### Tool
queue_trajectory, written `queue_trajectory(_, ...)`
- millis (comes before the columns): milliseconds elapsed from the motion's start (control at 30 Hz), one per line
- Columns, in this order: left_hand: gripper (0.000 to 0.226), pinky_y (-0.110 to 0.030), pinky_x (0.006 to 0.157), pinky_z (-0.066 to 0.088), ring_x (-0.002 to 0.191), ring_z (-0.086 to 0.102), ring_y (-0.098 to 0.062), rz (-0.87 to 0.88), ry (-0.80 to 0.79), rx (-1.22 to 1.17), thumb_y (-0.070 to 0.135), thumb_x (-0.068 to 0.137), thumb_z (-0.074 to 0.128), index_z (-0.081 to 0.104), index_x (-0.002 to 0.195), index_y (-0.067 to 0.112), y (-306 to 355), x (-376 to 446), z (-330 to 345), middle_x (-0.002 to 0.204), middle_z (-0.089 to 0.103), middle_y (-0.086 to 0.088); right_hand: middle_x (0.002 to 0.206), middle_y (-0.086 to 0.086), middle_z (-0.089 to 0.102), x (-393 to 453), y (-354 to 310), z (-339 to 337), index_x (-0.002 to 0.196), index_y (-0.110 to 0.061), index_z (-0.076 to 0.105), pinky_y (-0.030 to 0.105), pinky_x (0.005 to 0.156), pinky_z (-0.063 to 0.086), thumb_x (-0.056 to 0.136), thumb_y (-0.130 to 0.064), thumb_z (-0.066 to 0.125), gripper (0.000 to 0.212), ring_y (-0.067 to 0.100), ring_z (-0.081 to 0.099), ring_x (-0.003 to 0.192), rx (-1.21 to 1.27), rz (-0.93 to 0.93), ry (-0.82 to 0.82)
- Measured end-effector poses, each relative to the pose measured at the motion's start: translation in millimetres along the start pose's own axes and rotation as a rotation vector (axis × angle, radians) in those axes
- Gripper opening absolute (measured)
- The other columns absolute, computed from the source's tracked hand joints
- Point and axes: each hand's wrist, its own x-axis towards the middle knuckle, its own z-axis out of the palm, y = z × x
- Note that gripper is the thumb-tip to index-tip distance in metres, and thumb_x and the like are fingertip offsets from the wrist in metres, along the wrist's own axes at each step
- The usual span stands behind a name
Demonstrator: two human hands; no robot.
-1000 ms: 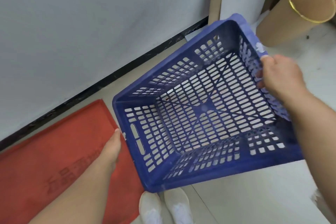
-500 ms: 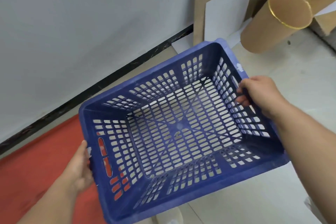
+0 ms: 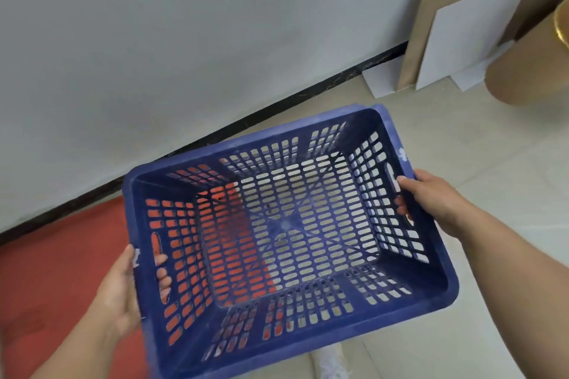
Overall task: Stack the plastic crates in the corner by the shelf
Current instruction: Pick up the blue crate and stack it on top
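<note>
Grey wall and tiled floor framing work area; red mat lying at left. Blue slotted plastic crate hanging in air, open side up, above mat edge and floor. Left hand gripping left handle slot, right hand gripping right one. Advice: be keeping rim level, carrying toward corner; no stack or shelf showing.

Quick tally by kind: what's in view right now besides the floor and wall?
Blue plastic crate, held by the left hand and right hand: 1
Red mat: 1
Brown cardboard sheet: 1
White boards: 2
Cardboard tube: 1
White shoe: 1
Total: 7
</note>
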Motion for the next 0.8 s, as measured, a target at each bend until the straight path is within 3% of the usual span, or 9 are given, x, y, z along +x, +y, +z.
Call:
queue_trajectory(133,0.046,-0.039,0.076,0.049,0.052,0.068,-0.018,0.043,0.014,-0.124,0.048,0.094,0.037,0.059,0.093,0.008,-8,2,-59,0.053,0.066,-0.005,0.075,0.012,0.064,-15,-7,60,0.09,-0.007,0.062,0.033,0.062,0.046,0.096,-0.032,0.047,0.029,0.023,0.054,0.058,0.104,0.025,-0.016)
queue_trajectory(200,0.045,-0.035,0.064,0.057,0.054,0.069,-0.018,0.049,0.025,-0.15,0.048,0.094,0.036,0.058,0.091,0.009,-9,5,-93,0.053,0.066,-0.004,0.077,0.013,0.069,-23,-9,91,0.091,-0.007,0.062,0.032,0.063,0.048,0.097,-0.033,0.042,0.034,0.019,0.057,0.053,0.136,0.029,-0.053)
queue_trajectory(300,0.045,-0.026,0.046,0.054,0.051,0.068,-0.015,0.045,0.066,-0.176,0.05,0.094,0.036,0.057,0.09,0.011,-13,11,-152,0.057,0.069,-0.003,0.065,0.006,0.071,-34,-8,145,0.088,-0.007,0.061,0.032,0.059,0.046,0.099,-0.032,0.038,0.036,0.014,0.055,0.043,0.139,0.025,-0.115)
queue_trajectory(400,0.044,-0.021,0.039,0.05,0.043,0.063,-0.012,0.053,0.077,-0.195,0.05,0.093,0.038,0.058,0.09,0.011,-15,18,-208,0.057,0.069,-0.003,0.06,0.005,0.067,-45,-1,204,0.09,-0.007,0.062,0.031,0.058,0.046,0.099,-0.034,0.037,0.038,0.018,0.057,0.053,0.131,0.028,-0.138)
queue_trajectory(667,0.041,-0.02,0.043,0.048,0.037,0.054,-0.014,0.1,0.129,-0.207,0.048,0.091,0.04,0.058,0.085,0.012,-14,67,-330,0.047,0.059,0.0,0.068,0.009,0.063,-60,7,343,0.088,-0.007,0.061,0.033,0.065,0.052,0.1,-0.033,0.036,0.039,0.021,0.062,0.058,0.126,0.034,-0.173)
queue_trajectory(800,0.043,-0.022,0.044,0.05,0.043,0.061,-0.015,0.081,0.122,-0.176,0.048,0.093,0.036,0.059,0.09,0.012,-20,104,-360,0.052,0.065,-0.002,0.075,0.012,0.066,-52,12,387,0.097,-0.005,0.063,0.034,0.065,0.053,0.101,-0.034,0.033,0.041,0.025,0.064,0.067,0.056,0.012,-0.179)
